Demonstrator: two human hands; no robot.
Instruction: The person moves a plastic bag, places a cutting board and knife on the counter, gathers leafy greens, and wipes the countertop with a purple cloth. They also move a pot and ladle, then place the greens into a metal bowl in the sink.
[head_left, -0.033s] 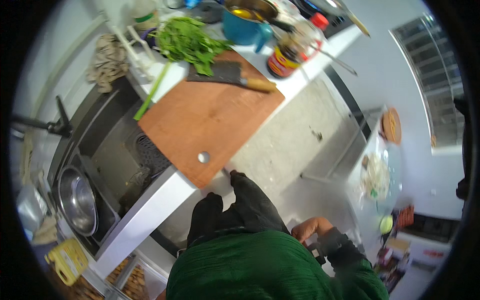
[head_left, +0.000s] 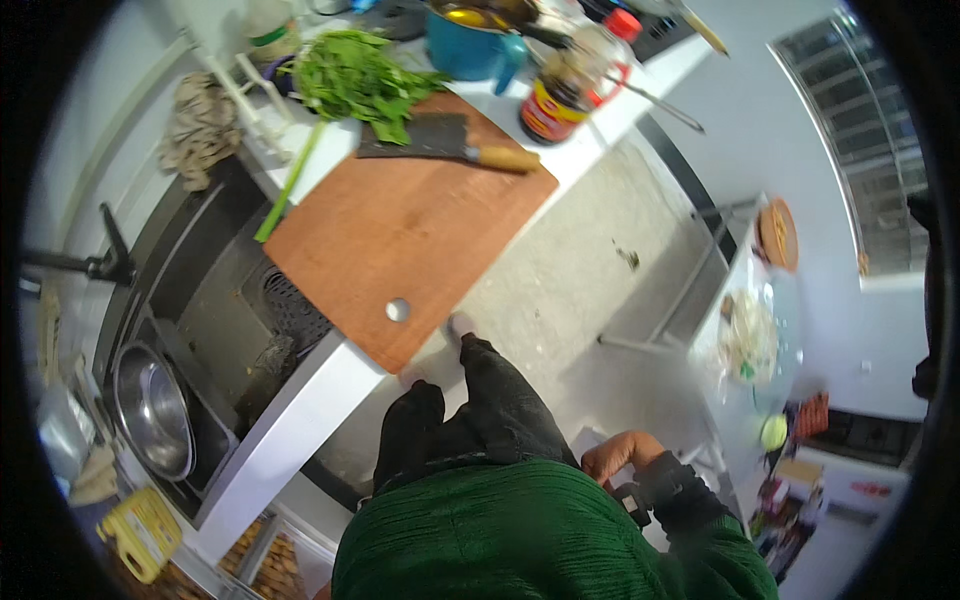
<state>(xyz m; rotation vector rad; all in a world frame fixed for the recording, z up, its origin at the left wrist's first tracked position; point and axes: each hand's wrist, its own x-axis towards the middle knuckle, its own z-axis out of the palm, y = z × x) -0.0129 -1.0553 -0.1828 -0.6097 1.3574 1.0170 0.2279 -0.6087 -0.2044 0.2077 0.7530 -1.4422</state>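
Observation:
My right hand is at my right hip, bent at the wrist, with its fingers curled in; what they hold, if anything, is hidden. A dark watch-like band is on that wrist. Of my left hand at most a sliver of skin shows at the lower edge beside my green top, its fingers out of sight. Neither hand is near the wooden cutting board on the counter. On the board's far part lies a cleaver with a wooden handle, beside a heap of leafy greens.
Left of the board is a dark sink with a metal bowl. A blue pot and a red-capped sauce jug stand behind. A yellow jug is low at left; a glass table bears bags at right.
The whole view has shifted slightly, so the counter, board and cleaver sit a little further left and up. My right hand stays at my hip.

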